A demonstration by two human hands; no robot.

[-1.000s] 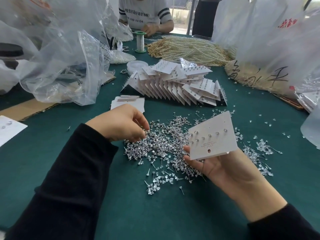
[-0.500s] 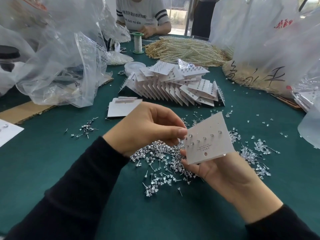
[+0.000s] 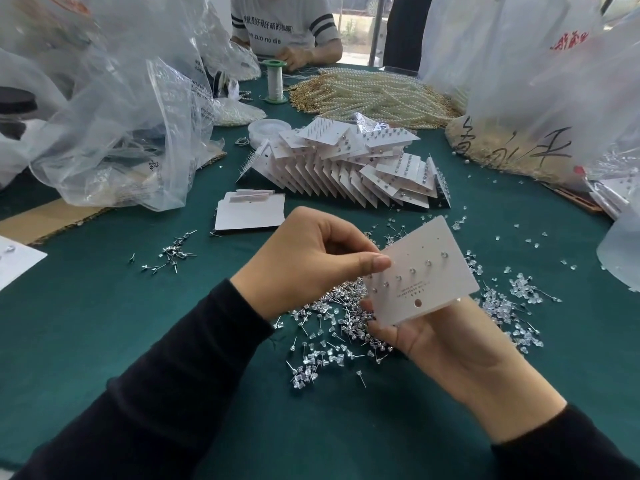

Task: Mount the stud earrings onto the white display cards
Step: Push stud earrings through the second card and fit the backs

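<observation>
Writing: "zuo no die" legible on the white striped-sleeve T-shirt (image 3: 284,29) of a person at the far edge. Large black handwritten characters on the translucent white plastic bag (image 3: 519,109), far right, over a tan mass. Print on the square white display card (image 3: 420,271) too small to read.

Containers: crumpled clear plastic bag (image 3: 131,140), far left, contents indistinct.

Card: held above the loose silver stud earrings (image 3: 332,306) on the green table (image 3: 104,323), one row of studs mounted, its near corner gripped by the right hand (image 3: 440,341). The left hand (image 3: 311,261) pinched the card's left edge, thumb on its face; possibly a stud between the tips, hidden. A second before, that hand was down in the pile.

Fanned filled cards (image 3: 346,168) lay beyond.
</observation>
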